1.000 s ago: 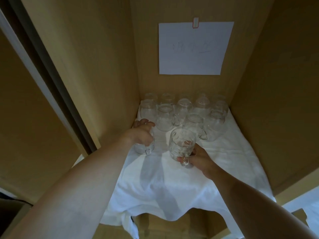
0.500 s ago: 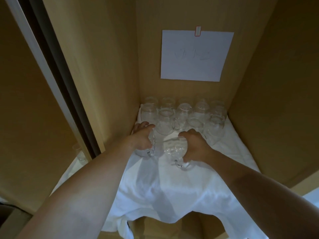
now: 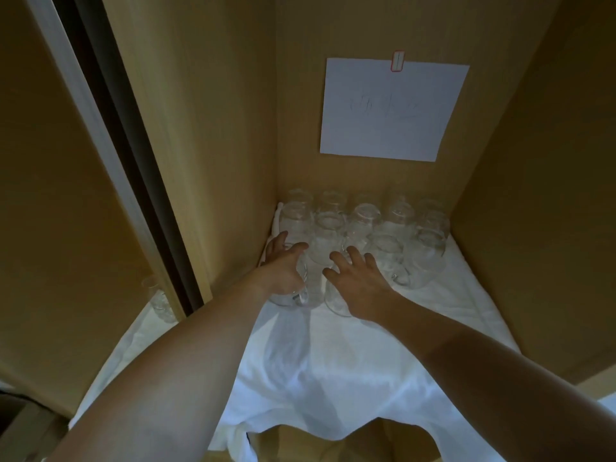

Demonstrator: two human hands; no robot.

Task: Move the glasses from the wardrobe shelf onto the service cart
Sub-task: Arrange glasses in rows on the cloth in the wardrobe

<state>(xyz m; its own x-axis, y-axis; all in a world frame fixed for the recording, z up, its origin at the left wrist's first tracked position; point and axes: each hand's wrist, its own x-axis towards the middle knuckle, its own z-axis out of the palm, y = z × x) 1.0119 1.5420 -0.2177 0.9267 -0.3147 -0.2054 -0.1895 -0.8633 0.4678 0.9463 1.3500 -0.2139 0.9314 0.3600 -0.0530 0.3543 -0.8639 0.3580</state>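
Observation:
Several clear glass mugs point(image 3: 363, 228) stand in rows at the back of the wardrobe shelf, on a white cloth point(image 3: 333, 378). Two more stand in front of them. My left hand point(image 3: 283, 266) lies over the left front glass point(image 3: 291, 296), its fingers reaching forward towards the left wall. My right hand point(image 3: 358, 285) rests on top of the right front glass point(image 3: 333, 296) with its fingers spread and straight. Both glasses stand on the cloth, partly hidden under my hands. The service cart is not in view.
Wooden wardrobe walls point(image 3: 550, 211) close in the shelf on the left, back and right. A white paper sheet point(image 3: 393, 110) hangs on the back wall. A door frame point(image 3: 110, 145) runs down the left, with another glass point(image 3: 160, 300) beyond it. The cloth hangs over the shelf's front edge.
My right hand set its glass down on the cloth beside the left one and let go, fingers now spread over it. My left hand's fingers have straightened over its glass.

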